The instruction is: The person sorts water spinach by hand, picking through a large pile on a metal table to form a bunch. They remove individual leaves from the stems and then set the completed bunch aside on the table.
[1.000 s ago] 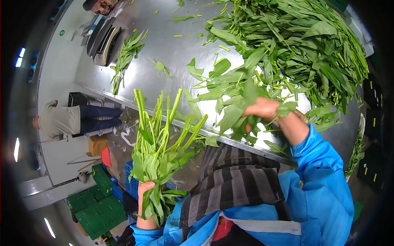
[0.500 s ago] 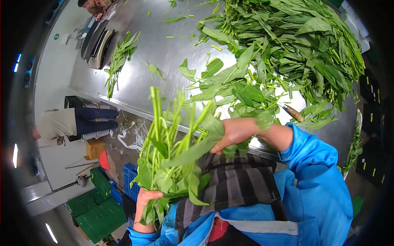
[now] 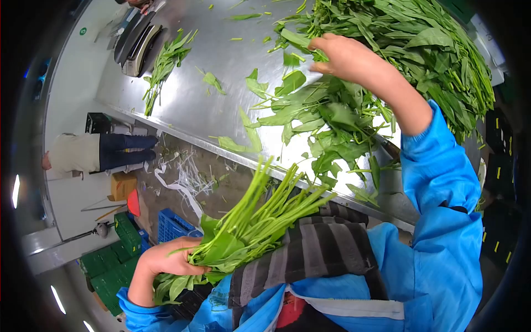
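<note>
1. Head view: the steel table (image 3: pixel 191 124) spans the far side; wet-looking patches make me judge it slick beneath leaves.
2. At far right lies the heap of greens (image 3: pixel 437 50), long leaves and stems tangled; I judge it heavy as a mass, easier taken by a few stems at once.
3. The stem bunch (image 3: pixel 254 216) is near and left of centre, short of the table edge, stem ends pointing far right. My left hand (image 3: pixel 170 256) is wrapped around its leafy part. It should be light, the stems crisp and apt to snap, the leaves soft and easily bruised; a firm but gentle hold where leaves meet stems seems best.
4. Loose leaves (image 3: pixel 310 102) sprawl right of centre: limp, best pinched by their stalks. My right hand (image 3: pixel 347 58) is over their far side, beside the heap, grasping nothing I can see, thumb and fingers apart; whether the fingertips touch a leaf, I cannot tell.
5. A small bundle (image 3: pixel 166 61) lies far left, likely light enough for one hand.
</note>
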`<state>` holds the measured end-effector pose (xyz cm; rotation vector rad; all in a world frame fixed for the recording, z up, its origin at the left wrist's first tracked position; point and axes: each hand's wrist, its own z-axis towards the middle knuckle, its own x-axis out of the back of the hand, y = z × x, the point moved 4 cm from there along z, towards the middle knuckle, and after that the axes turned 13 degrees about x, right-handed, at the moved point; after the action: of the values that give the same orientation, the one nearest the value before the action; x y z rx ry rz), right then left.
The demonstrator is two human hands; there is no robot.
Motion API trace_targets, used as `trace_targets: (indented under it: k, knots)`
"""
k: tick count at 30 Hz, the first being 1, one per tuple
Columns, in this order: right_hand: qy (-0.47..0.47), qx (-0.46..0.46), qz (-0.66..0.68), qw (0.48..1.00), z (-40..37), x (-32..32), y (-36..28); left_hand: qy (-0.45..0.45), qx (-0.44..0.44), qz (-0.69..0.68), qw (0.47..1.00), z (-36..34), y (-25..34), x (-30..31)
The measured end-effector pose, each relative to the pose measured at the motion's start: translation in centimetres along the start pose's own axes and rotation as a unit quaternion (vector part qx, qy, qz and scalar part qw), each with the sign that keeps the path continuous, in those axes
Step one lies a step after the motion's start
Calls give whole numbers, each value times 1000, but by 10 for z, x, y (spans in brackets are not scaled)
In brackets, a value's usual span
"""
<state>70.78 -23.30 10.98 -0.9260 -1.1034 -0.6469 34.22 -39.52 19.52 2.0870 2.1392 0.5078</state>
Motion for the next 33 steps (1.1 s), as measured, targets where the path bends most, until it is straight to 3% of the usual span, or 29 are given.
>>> trace_targets:
  k: [2,3,4,5,9,11,12,13,15,16,17,19,20,24,27,28,29,31,33]
  knots:
    - [-36,87,47,994,-1,0,-46,23,-43,52,997,-6,8,0]
    - [-70,117,225,965,-8,-4,-77,36,-65,80,994,-8,12,0]
    - [-35,222,367,903,-13,-21,-99,62,-113,89,988,-8,16,0]
    - [-40,294,445,845,-22,-31,-125,66,-105,124,984,-9,20,0]
    - [-357,199,389,826,-51,-60,-124,81,-34,224,971,-29,47,-1]
    - [-283,101,102,948,-56,-97,-57,112,-13,271,956,-38,42,-12]
    - [-230,72,206,948,-65,-90,-42,123,-6,276,953,-40,43,-16]
    - [-174,42,306,935,-70,-82,-32,149,-9,290,945,-42,48,-19]
    - [-116,79,373,917,-84,-74,-52,198,-17,318,927,-47,60,-23]
    - [-303,15,470,829,-92,-79,-71,207,-19,344,916,-49,59,-27]
    - [-386,7,525,759,-102,-77,-93,234,-16,368,900,-53,61,-30]
    - [-469,59,527,707,-119,-73,-127,288,-11,415,863,-59,64,-36]
    - [-400,7,574,714,-127,-83,-134,305,-19,446,841,-61,64,-38]
    - [-345,13,553,758,-137,-67,-124,384,-15,476,791,-65,64,-43]
    - [-280,-65,587,756,-142,-72,-102,426,-12,472,772,-66,62,-50]
    - [-200,-7,447,872,-139,-81,-78,451,-13,470,759,-69,63,-49]
    - [-113,51,288,950,-132,-86,-58,476,-14,467,745,-70,64,-49]
    - [-61,-8,197,979,-118,-80,-43,491,-21,501,713,-70,64,-49]
    - [113,149,260,947,-96,-51,-76,493,-39,525,693,-71,68,-48]
